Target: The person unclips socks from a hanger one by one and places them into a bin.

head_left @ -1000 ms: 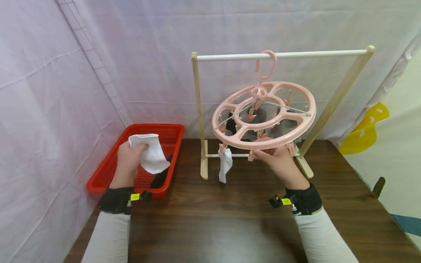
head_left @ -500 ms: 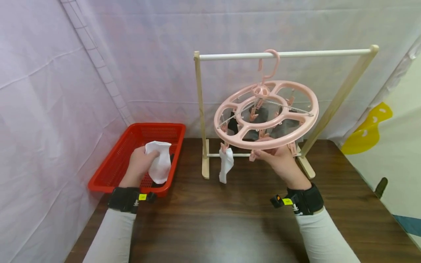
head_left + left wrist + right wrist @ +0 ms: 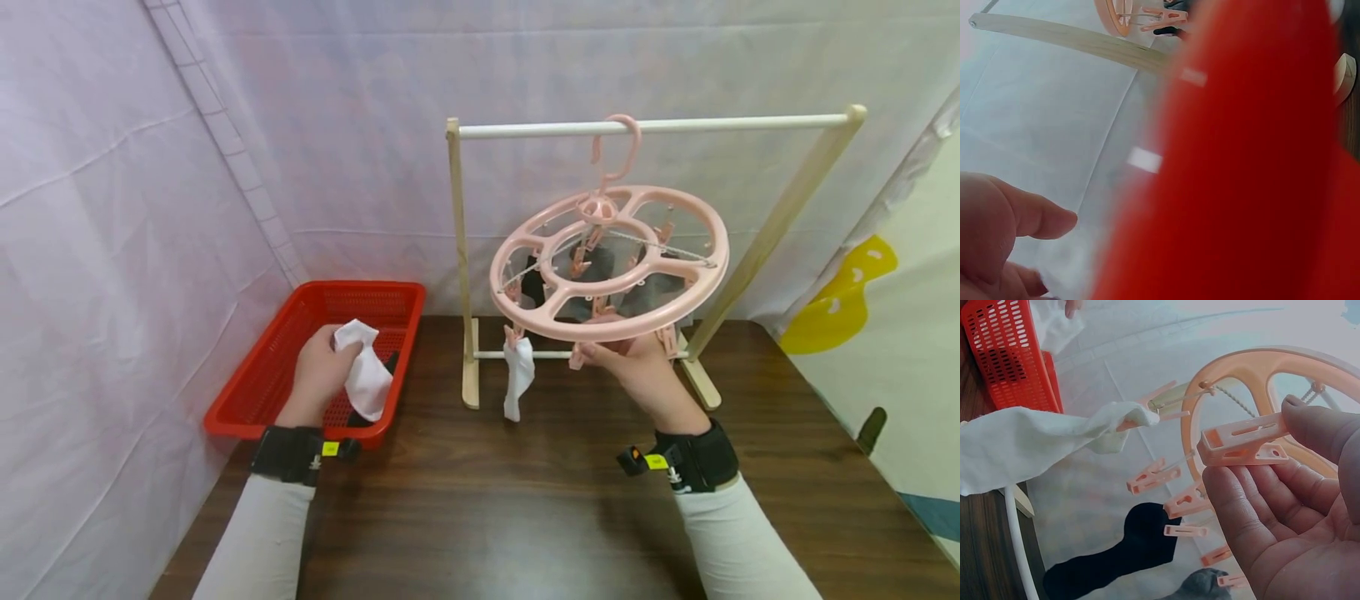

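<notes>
My left hand (image 3: 318,375) pinches a white sock (image 3: 368,386) by its upper end over the red basket (image 3: 251,358); the sock droops toward the basket's right side. A blurred red basket wall fills much of the left wrist view, hiding most of that sock. Under the round pink drying hanger (image 3: 525,317), my right hand (image 3: 641,371) pinches a pink clothespin (image 3: 1241,439) between thumb and fingers, with nothing visible in its jaws. Another white sock (image 3: 518,375) hangs from a clip on the hanger's left side. A black sock (image 3: 1129,550) and a grey sock (image 3: 1204,586) hang farther back.
The hanger's hook (image 3: 628,148) loops over the white bar (image 3: 735,125) of a wooden-legged stand. Dark cloth (image 3: 360,419) lies in the basket. All of it stands on a dark wood table (image 3: 480,500), with white curtains behind and at left.
My left hand has moved right and slightly down with the white sock, which has turned and now hangs narrower. The right hand keeps its grip on the clothespin under the hanger.
</notes>
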A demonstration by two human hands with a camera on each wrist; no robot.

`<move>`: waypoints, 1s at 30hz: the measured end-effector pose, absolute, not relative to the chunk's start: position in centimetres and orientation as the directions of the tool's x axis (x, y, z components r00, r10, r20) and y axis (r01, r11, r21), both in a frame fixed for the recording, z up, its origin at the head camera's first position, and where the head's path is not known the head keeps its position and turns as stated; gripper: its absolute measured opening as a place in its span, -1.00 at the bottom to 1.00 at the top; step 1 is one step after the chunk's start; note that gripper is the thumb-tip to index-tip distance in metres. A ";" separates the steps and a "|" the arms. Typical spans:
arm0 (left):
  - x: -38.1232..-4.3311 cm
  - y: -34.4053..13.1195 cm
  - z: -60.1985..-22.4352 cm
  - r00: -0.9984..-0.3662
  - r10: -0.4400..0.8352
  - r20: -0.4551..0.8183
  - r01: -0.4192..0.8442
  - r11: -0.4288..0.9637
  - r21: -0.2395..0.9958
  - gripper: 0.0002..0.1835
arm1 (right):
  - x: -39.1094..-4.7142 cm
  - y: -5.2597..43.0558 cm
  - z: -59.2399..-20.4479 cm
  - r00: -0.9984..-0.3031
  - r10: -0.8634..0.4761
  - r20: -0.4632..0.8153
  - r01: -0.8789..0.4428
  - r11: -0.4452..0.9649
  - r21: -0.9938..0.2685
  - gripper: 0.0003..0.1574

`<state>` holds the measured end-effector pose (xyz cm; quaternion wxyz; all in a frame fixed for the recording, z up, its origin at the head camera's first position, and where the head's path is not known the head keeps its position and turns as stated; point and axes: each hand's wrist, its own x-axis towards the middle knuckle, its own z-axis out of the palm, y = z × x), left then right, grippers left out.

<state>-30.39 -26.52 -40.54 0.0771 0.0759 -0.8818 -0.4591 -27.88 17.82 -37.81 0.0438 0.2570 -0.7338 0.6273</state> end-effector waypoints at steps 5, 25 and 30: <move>-30.3 -26.4 -40.2 -0.970 -0.238 0.058 -0.088 0.559 0.825 -0.21 | -27.8 17.9 -37.8 -0.859 -0.319 0.401 -0.444 0.074 -0.893 -0.76; -29.3 -22.2 -39.6 -0.906 -0.135 0.402 0.267 0.557 0.787 -0.35 | -27.4 18.1 -37.2 -0.845 -0.333 0.418 -0.458 0.048 -0.887 -0.77; -28.6 -18.2 -39.6 -0.703 -0.039 0.710 0.452 0.746 0.489 -0.46 | -27.3 18.1 -37.2 -0.837 -0.334 0.434 -0.471 0.036 -0.881 -0.80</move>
